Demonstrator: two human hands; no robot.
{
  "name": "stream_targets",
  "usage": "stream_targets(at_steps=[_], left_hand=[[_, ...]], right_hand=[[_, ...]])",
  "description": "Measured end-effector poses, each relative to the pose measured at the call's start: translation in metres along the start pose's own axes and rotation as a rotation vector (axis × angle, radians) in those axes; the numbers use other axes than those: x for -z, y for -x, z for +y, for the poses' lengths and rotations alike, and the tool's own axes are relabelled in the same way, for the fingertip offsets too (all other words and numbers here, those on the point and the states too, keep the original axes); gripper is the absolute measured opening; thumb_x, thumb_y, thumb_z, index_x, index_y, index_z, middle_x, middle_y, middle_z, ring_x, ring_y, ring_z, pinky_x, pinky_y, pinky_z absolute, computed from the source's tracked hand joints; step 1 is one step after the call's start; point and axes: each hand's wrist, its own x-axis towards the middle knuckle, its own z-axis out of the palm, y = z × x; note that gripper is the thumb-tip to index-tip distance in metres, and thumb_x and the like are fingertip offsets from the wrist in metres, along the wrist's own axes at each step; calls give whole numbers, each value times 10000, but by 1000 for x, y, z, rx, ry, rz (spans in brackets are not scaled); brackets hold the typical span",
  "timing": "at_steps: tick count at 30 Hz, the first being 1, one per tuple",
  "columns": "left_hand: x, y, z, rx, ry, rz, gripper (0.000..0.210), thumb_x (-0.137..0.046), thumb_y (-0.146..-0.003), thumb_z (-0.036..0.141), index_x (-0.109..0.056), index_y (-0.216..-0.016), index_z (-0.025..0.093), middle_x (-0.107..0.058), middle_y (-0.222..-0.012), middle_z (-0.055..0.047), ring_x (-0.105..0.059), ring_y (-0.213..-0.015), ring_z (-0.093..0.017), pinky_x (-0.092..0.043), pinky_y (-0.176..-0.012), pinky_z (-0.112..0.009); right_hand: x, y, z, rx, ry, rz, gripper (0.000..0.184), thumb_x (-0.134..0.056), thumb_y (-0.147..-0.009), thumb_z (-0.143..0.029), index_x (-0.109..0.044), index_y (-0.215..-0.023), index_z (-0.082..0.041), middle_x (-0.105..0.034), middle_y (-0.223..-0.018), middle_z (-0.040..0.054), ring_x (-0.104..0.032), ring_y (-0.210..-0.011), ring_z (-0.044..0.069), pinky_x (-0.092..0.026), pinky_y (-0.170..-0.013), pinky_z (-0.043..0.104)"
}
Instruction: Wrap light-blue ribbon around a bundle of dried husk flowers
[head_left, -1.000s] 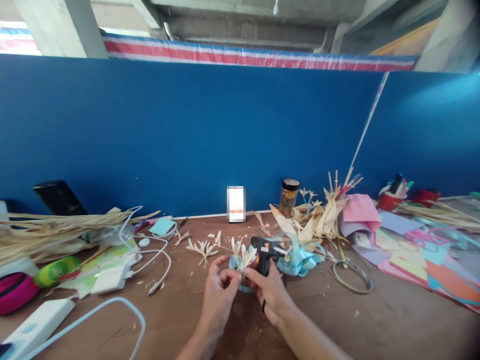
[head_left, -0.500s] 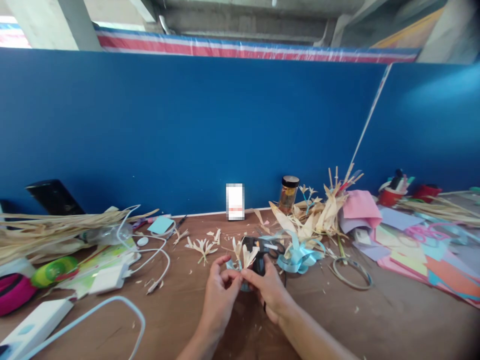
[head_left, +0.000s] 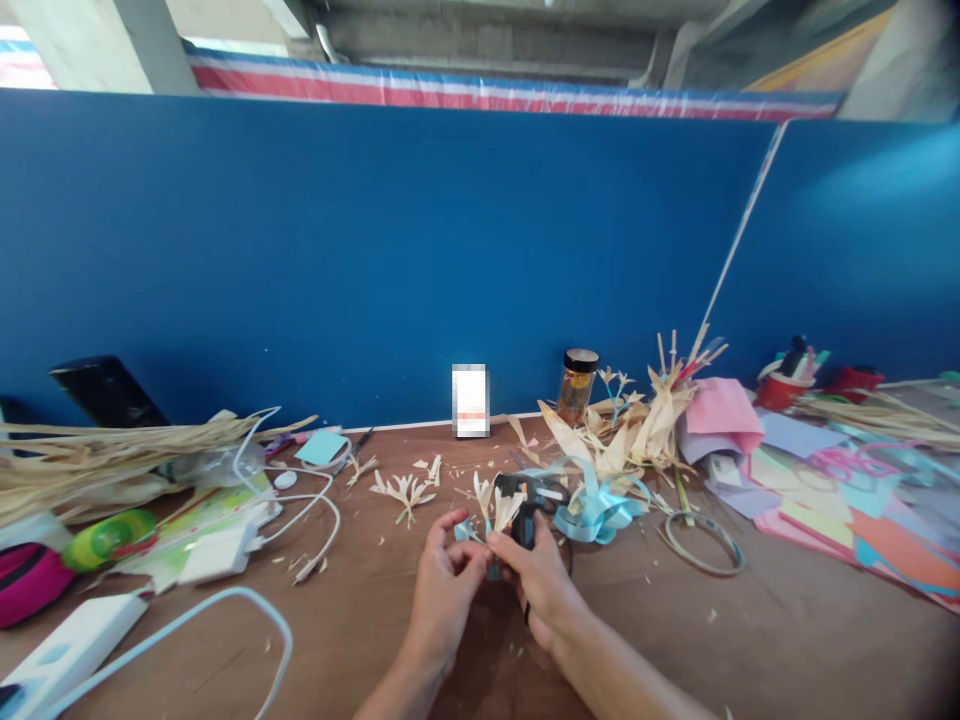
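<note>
Pale flower (head_left: 508,512) atop the pinch of the right hand (head_left: 541,578), curled left hand (head_left: 444,580) close beside (its hold hard to see)

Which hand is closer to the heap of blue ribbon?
Right. Your right hand is left of the ribbon heap and nearer you; your left hand is farther left.
</note>
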Motion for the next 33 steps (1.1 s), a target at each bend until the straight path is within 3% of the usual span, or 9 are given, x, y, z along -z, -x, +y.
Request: stream_targets(at_steps=[12,18,24,33], left_hand=[[-1,1,8,126,167,-7,561,-732,-574,287,-410,-1018,173,-664,-632,-2,-620,-644,-158,-439,-651,-250],[-2,1,4,82,177,11,428,-707,-610,242,-328,-807,214,-648,-584,23,-587,-520,-119,-403,-537,-204],[-1,-2,1,22,175,-19,354,-661,-666,226,-330,-793,216,-647,-603,26,-608,-577,-131,-426,-605,-232],[14,-10,1,-67,107,165,353,-672,-655,249,-378,-846,205,-636,-591,35,-568,-559,-94,-405,-599,-196]], right_hand=[[3,-2,0,22,-8,51,326,-720,-592,-256,-472,-797,-201,-524,-625,-64,-481,-506,80,-381,-472,192],[0,0,-3,26,-6,56,311,-718,-592,-244,-477,-782,-195,-511,-601,-71,-453,-485,64,-368,-457,182],[0,0,0,32,-3,34,320,-723,-591,-269,-497,-805,-192,-538,-621,-63,-476,-505,72,-385,-469,184],[5,-5,-16,21,-53,121,297,-639,-670,-423,-525,-818,-191,-594,-672,-19,-466,-494,77,-376,-421,182]])
